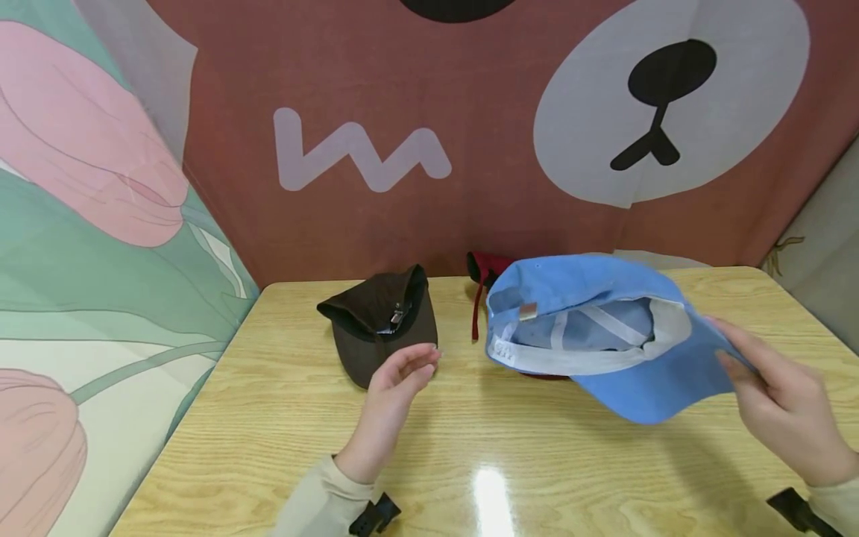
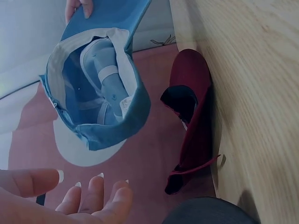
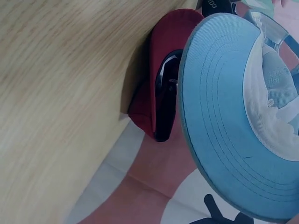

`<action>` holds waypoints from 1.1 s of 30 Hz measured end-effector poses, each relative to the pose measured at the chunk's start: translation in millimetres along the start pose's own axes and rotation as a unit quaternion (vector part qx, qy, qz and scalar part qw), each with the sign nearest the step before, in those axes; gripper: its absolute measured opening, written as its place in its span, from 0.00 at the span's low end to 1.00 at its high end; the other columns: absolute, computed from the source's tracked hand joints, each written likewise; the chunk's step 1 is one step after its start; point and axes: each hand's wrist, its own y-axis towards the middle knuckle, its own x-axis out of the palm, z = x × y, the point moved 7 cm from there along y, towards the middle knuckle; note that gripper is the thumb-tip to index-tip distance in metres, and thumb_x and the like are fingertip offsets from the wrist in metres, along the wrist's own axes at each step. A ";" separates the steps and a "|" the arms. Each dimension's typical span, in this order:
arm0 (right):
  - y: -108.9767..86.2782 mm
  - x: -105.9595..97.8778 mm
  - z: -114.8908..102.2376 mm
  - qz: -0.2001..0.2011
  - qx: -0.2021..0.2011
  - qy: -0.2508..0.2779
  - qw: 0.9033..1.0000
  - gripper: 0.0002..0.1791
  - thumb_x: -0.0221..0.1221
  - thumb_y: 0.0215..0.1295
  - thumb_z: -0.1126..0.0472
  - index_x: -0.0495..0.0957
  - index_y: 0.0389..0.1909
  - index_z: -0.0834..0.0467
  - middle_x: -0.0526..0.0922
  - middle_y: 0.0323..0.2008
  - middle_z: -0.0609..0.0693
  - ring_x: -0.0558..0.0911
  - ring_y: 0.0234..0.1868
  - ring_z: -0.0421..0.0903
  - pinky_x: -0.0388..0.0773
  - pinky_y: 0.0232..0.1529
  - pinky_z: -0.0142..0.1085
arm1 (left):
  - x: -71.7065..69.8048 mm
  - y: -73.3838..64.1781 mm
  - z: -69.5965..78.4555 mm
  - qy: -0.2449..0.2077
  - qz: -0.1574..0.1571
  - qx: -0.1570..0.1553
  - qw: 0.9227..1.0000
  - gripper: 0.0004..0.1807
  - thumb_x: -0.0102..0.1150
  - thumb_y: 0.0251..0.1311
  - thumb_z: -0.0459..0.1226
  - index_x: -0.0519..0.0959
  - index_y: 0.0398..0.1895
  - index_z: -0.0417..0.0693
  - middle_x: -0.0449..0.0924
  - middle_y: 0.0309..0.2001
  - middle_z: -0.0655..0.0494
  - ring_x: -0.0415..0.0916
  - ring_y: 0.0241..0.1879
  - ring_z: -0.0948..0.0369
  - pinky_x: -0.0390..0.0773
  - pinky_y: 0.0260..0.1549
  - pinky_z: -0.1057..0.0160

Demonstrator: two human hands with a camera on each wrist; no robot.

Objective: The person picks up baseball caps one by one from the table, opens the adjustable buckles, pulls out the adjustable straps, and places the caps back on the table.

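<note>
A blue baseball cap (image 1: 584,280) hangs over the table, its inside and white sweatband turned toward me. My right hand (image 1: 792,406) pinches the edge of its brim between thumb and fingers. My left hand (image 1: 399,388) is raised with relaxed fingers and holds nothing; in the head view it overlaps the brim of a dark brown cap (image 1: 362,306). That cap lies on the table with its opening and strap buckle showing. Behind the blue cap, mostly hidden in the head view, is a dark red cap (image 2: 191,70) with a hanging strap.
The light wood table (image 1: 282,418) ends at a brown cloth (image 1: 376,231) printed with a bear face. A flower-patterned cloth (image 1: 134,298) hangs along the left side, and a pale grey cloth (image 1: 819,246) on the right. Dark straps circle both wrists.
</note>
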 end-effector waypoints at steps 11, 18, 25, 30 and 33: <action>5.1 3.8 -18.7 -0.013 -0.079 -0.022 0.997 0.27 0.44 0.76 0.49 0.77 0.57 0.66 0.70 0.56 0.23 0.55 0.18 0.28 0.54 0.26 0.23 | 19.3 -0.5 14.7 0.083 -0.016 0.098 0.992 0.17 0.56 0.65 0.28 0.74 0.56 0.29 0.76 0.55 0.38 0.70 0.57 0.44 0.70 0.56 0.50; 7.3 7.0 -24.5 -0.016 -0.097 -0.017 0.995 0.26 0.43 0.77 0.48 0.78 0.58 0.63 0.76 0.56 0.31 0.60 0.26 0.27 0.58 0.34 0.21 | 31.4 -2.8 27.6 0.196 -0.008 0.184 0.963 0.17 0.61 0.63 0.30 0.78 0.54 0.35 0.77 0.55 0.44 0.72 0.54 0.48 0.73 0.52 0.51; 9.5 12.0 -33.4 -0.022 -0.141 -0.005 0.990 0.29 0.42 0.78 0.50 0.78 0.53 0.71 0.74 0.60 0.35 0.67 0.37 0.25 0.60 0.41 0.17 | 45.2 -3.5 36.0 0.306 -0.009 0.265 0.915 0.18 0.67 0.57 0.30 0.80 0.51 0.37 0.78 0.54 0.48 0.69 0.57 0.50 0.71 0.54 0.49; 11.5 14.1 -41.1 -0.017 -0.160 0.007 0.987 0.27 0.42 0.78 0.52 0.79 0.51 0.71 0.74 0.59 0.36 0.70 0.39 0.25 0.62 0.42 0.16 | 54.7 -3.2 36.6 0.367 -0.020 0.286 0.885 0.17 0.70 0.55 0.34 0.82 0.48 0.38 0.78 0.53 0.49 0.69 0.56 0.51 0.71 0.54 0.53; 12.9 14.9 -46.2 -0.013 -0.171 0.020 0.985 0.25 0.42 0.78 0.53 0.79 0.51 0.71 0.75 0.59 0.37 0.72 0.41 0.25 0.64 0.45 0.16 | 56.8 -2.7 36.3 0.381 -0.015 0.286 0.879 0.16 0.70 0.56 0.35 0.82 0.47 0.38 0.79 0.51 0.49 0.69 0.54 0.52 0.71 0.53 0.54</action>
